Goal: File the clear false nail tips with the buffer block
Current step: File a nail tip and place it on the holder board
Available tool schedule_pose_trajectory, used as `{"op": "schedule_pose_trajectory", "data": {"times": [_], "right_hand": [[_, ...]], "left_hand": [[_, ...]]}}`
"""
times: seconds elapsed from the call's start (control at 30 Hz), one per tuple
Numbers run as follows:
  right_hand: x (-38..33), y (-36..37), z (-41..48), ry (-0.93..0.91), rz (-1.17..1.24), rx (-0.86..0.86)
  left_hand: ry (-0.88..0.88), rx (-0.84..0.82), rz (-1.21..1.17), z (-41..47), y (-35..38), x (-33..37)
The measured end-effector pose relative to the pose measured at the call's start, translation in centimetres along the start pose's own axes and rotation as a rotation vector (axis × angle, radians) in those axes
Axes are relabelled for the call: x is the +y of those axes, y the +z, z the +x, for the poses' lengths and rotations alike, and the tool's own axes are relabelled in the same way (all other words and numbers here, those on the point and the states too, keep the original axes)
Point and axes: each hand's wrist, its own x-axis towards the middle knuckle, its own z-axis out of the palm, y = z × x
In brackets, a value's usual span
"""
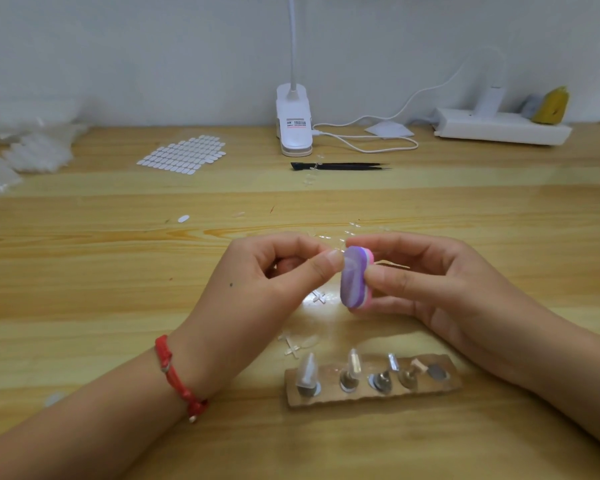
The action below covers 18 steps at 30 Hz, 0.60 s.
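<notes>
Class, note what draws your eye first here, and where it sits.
The purple-and-pink buffer block at centre, gripped by the right hand, next to a clear nail tip the left hand pinches. Then the red bracelet on the left wrist, and the wooden stand of tips in front.

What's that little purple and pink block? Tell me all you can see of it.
The buffer block is a small rounded oblong, foam-like, its purple face streaked with paler lilac, with white and pink layers behind. It stands on end in the air above the wooden table. The right hand pinches it between thumb and fingers; the left hand, pinching what seems a clear nail tip, meets its upper end.
</notes>
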Motion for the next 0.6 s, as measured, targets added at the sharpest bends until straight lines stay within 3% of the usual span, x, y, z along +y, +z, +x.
{"op": "schedule_pose_trajectory", "data": {"times": [0.23,0.5,0.6], "right_hand": [[0.05,-0.04,-0.23,0.010,-0.080,-0.065],[0.04,-0.07,0.02,-0.033,0.031,0.006],[-0.01,0.04,-0.16,-0.014,-0.038,-0.024]], "left_hand": [[-0.030,0.018,-0.055,0.19,-0.02,-0.26],[-0.038,0.041,-0.055,0.16,-0.18,-0.11],[-0.040,0.012,-0.066,0.05,-0.10,-0.08]]}}
